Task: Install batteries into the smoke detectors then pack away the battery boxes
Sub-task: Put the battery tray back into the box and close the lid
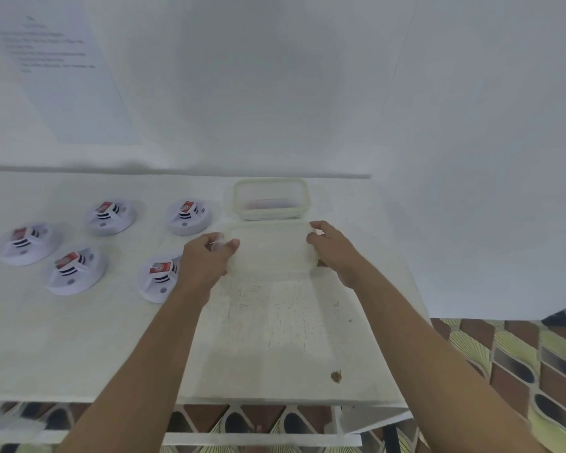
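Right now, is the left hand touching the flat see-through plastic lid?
Touching. The head view shows the left hand pinching the left edge of the translucent rectangular plastic lid between thumb and fingers.

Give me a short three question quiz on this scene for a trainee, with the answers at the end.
1. True or false: the left hand and the right hand both hold the translucent lid.
2. How many smoke detectors lie on the table?
3. Where does the open container stand? A) just behind the lid, B) left of all the smoke detectors, C) on the floor.

Key: 1 true; 2 five; 3 A.
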`<state>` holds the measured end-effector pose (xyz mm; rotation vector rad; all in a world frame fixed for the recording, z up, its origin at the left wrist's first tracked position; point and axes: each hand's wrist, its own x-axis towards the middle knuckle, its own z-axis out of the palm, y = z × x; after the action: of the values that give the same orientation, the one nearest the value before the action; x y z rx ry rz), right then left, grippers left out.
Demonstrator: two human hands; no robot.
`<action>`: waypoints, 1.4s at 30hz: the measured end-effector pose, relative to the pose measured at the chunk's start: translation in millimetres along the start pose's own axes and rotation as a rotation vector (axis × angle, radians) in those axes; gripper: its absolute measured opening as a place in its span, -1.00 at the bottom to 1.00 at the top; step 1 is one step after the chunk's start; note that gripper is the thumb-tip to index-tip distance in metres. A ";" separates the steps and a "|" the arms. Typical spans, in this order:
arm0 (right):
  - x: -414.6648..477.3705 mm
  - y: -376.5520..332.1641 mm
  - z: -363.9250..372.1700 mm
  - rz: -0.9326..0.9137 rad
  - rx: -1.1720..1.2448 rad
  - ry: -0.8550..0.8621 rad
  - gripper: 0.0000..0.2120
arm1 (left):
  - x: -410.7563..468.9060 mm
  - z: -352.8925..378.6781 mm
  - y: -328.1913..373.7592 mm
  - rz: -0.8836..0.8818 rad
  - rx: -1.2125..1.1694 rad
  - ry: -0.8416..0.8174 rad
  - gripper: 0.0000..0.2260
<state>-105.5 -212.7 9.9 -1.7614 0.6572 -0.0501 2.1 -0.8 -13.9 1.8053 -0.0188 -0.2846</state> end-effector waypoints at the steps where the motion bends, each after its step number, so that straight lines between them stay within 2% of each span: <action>1: -2.4 0.4 0.4 0.006 0.018 0.008 -0.75 | 0.6 -0.2 0.4 0.008 -0.007 -0.035 -0.56; 6: -14.8 3.5 4.6 -0.006 -0.005 0.101 -0.80 | -9.9 2.2 -2.3 0.087 0.102 -0.222 -0.56; 11: -23.2 13.3 13.5 -0.073 -0.129 0.126 -0.78 | -30.2 13.1 -13.1 0.110 0.198 -0.247 -0.59; 15: -25.3 15.2 18.3 -0.052 -0.071 0.100 -0.69 | -31.5 10.3 -19.7 0.182 0.249 -0.277 -0.47; 27: -27.1 19.0 19.7 -0.034 -0.033 0.096 -0.69 | -31.9 5.8 -17.6 0.113 0.156 -0.374 -0.51; 33: -24.3 19.1 13.6 -0.052 -0.097 0.096 -0.65 | -33.4 4.1 -12.7 0.200 0.092 -0.441 -0.59; 36: -22.9 18.0 10.9 -0.054 -0.076 0.233 -0.62 | -33.9 3.7 -13.8 0.211 0.144 -0.379 -0.55; 38: -24.4 19.5 10.9 -0.042 0.037 0.343 -0.60 | -37.9 1.9 -14.4 0.199 0.175 -0.336 -0.53; 42: -32.2 24.6 17.9 0.006 0.231 0.436 -0.71 | -56.9 8.6 -14.6 0.187 0.295 -0.263 -0.45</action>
<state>-135.9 -185.9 -8.1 -1.5334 0.9297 -0.4980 -56.8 4.0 -19.4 2.0290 -0.4325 -0.3996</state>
